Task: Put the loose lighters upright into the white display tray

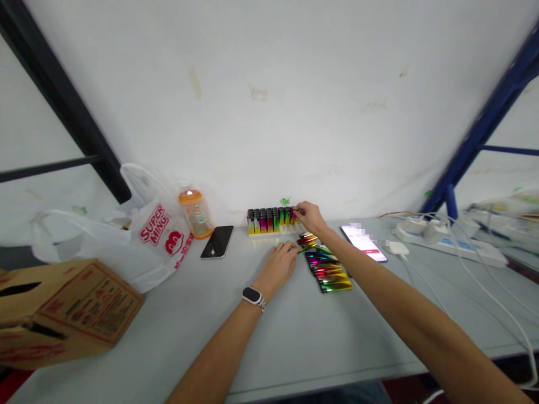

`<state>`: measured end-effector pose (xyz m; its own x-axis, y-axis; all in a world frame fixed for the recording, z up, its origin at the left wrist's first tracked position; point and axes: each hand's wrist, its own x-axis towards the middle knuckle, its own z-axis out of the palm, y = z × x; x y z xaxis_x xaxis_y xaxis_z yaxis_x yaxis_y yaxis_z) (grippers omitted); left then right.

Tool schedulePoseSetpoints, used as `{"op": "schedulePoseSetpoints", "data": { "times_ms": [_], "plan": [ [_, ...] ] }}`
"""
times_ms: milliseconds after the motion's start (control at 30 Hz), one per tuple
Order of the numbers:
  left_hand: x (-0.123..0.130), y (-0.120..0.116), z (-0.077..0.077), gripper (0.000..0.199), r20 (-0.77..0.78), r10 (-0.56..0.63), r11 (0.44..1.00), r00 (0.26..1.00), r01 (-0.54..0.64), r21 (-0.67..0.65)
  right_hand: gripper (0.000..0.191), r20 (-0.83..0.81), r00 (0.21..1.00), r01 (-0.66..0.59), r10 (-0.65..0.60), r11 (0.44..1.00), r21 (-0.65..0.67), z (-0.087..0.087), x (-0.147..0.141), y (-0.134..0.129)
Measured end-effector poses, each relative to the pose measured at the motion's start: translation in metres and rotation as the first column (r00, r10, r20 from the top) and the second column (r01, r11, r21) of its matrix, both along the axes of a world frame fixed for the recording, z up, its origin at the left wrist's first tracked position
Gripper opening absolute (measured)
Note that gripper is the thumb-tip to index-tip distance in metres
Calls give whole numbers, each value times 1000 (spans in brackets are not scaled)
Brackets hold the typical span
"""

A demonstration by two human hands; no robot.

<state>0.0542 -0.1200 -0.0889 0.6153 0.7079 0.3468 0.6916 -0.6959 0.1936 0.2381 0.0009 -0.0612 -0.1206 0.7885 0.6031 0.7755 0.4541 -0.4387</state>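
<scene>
Upright metallic-coloured lighters [263,221] with black tops stand in rows in a white tray [290,229] against the wall. Over the tray's right end is my right hand [309,216], its fingers pinched round a lighter [293,214] among the upright ones. My left hand [279,262], with a watch on the wrist, lies low over the table just in front of the tray. Its fingertips are closed on the end of a green-gold lighter [306,247]. More lighters [330,272] lie flat in a stack between my forearms.
A dark phone [218,242], an orange bottle [196,213], a white plastic bag [143,247] and a cardboard box [71,308] are on the left. On the right are a lit phone [366,245], a white charger [398,248], a power strip [455,244] and loose cables.
</scene>
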Motion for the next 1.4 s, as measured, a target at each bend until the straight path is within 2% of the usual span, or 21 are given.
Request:
{"op": "schedulePoseSetpoints", "data": {
  "times_ms": [233, 400, 567, 633, 833, 933, 1033, 1133, 1200, 1300, 1400],
  "plan": [
    [-1, 4, 3, 25, -6, 58, 998, 998, -58, -28, 23, 134, 990, 54, -39, 992, -114, 11, -4, 1],
    [-1, 5, 3, 23, -14, 80, 997, 997, -80, -15, 37, 201, 972, 156, -124, 977, -147, 9, -9, -14],
    [-9, 7, 1, 11, 109, 63, 996, 992, -56, -67, 57, 270, 941, 245, -205, 961, -124, -3, -10, -43],
    [-12, 7, 0, 9, 140, 58, 995, 988, -45, -92, 58, 259, 938, 272, -232, 953, -131, -8, -6, -61],
    [-17, 7, 1, 13, 118, 77, 991, 990, -64, -115, 60, 364, 912, 299, -188, 912, -279, -19, 17, -116],
    [-18, 7, 2, 15, 95, 98, 991, 991, -89, -101, 60, 374, 918, 270, -132, 898, -346, -21, 18, -126],
    [-18, 2, 6, 24, 117, 137, 990, 984, -134, -36, 60, 328, 933, 259, -145, 905, -337, -19, 15, -127],
    [-6, -9, 12, 40, 150, 138, 988, 979, -147, 52, 62, 277, 939, 283, -204, 915, -286, -14, 18, -131],
    [11, -18, 17, 47, 125, 91, 992, 988, -101, 77, 62, 264, 935, 307, -238, 914, -264, -13, 26, -139],
    [44, -26, 19, 67, 20, 14, 999, 1000, -15, 45, 53, 274, 928, 327, -253, 906, -269, -17, 44, -152],
    [71, -24, 14, 78, -82, 0, 999, 997, -3, -41, 44, 331, 922, 306, -202, 903, -301, -24, 59, -161]
  ]
}}
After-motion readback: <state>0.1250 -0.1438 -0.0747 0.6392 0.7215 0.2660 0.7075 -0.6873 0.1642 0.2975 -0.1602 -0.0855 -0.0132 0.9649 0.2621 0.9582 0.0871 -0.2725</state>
